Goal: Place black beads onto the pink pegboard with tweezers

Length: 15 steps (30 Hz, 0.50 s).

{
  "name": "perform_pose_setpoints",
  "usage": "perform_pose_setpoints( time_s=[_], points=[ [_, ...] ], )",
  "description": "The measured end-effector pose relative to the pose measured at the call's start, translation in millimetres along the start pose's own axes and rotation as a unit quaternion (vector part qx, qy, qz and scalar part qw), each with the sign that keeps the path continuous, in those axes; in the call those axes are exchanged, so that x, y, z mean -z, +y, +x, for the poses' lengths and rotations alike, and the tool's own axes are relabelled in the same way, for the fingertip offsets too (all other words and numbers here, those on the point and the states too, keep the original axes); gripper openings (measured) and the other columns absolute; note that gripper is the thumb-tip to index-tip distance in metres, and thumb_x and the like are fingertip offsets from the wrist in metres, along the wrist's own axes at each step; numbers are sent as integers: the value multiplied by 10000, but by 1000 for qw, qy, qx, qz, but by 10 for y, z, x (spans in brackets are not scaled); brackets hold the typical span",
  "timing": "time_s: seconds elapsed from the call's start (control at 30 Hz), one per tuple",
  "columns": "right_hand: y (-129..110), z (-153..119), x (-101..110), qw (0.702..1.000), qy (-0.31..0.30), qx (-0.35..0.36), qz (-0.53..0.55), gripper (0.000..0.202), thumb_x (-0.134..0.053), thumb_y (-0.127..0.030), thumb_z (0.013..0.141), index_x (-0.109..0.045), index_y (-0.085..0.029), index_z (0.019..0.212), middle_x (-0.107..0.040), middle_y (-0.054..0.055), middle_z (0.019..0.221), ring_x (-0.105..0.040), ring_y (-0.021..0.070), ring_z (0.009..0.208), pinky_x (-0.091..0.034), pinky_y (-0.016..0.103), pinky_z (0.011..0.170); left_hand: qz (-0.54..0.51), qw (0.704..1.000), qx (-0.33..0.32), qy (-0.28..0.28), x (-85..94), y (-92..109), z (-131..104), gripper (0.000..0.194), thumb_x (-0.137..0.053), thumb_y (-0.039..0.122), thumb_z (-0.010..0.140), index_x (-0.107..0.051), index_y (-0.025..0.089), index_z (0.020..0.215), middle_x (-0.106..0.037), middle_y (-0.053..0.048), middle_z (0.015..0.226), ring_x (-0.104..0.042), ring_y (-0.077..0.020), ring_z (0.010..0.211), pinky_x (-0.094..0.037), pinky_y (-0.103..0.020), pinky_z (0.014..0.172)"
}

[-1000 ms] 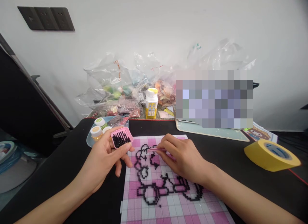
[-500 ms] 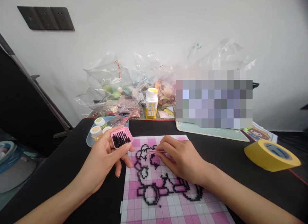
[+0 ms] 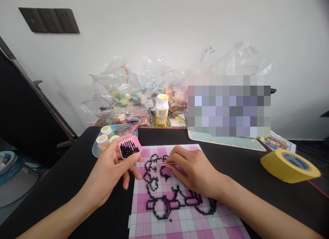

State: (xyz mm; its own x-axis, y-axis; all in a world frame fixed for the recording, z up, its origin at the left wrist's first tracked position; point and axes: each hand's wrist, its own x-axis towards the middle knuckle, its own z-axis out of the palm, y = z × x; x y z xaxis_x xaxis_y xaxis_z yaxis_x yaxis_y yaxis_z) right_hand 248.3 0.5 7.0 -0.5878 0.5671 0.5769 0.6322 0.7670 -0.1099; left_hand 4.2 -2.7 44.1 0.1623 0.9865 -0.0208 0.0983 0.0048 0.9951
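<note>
In my left hand [image 3: 113, 168] is a small pink tray [image 3: 139, 145], held between thumb and fingers. Black beads [image 3: 126, 151] lie in it, partly lined up in grooves and partly in a loose heap. My right hand [image 3: 199, 167] pinches slim pink tweezers [image 3: 164, 163], whose tip points left over the upper part of a pegboard [image 3: 164, 230]. Pink and white squares cover this board, and a black bead outline [image 3: 177, 204] stands on it. My right hand hides some of the outline. Whether the tip holds a bead is too small to tell.
A blue tray [image 3: 95, 150] with capped jars [image 3: 102, 141] stands behind my left hand. At the back are a white bottle [image 3: 161, 107] and plastic bags [image 3: 115, 78]. Yellow tape [image 3: 280, 167] lies at right, near a pale blue board [image 3: 226, 140] below a blurred patch.
The tweezers' tip has shifted slightly downward over the board, and my right hand has moved a little with it. The left hand and its pink tray look unmoved.
</note>
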Motion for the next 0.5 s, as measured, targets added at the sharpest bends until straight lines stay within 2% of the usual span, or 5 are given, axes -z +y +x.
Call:
perform_pose_setpoints(
  time_s=[0.23,0.5],
  points=[
    [-12,-3,2,1000,0,5,5,233,-458,-243,1034,-631,-156,906,-636,26,806,-566,129,611,-334,264,494,1,1000,-1,-2,-3,4,6,420,-770,389,870,-515,212,1154,-719,-1,815,-697,-133,530,-439,-122,326],
    [-9,4,-6,1000,0,7,13,206,-472,-238,1025,-624,-158,911,-638,25,812,-569,129,612,-344,259,507,-4,1000,0,1,5,-12,15,480,-779,397,858,-499,201,1196,-722,-2,810,-700,-138,531,-445,-120,321]
  ],
)
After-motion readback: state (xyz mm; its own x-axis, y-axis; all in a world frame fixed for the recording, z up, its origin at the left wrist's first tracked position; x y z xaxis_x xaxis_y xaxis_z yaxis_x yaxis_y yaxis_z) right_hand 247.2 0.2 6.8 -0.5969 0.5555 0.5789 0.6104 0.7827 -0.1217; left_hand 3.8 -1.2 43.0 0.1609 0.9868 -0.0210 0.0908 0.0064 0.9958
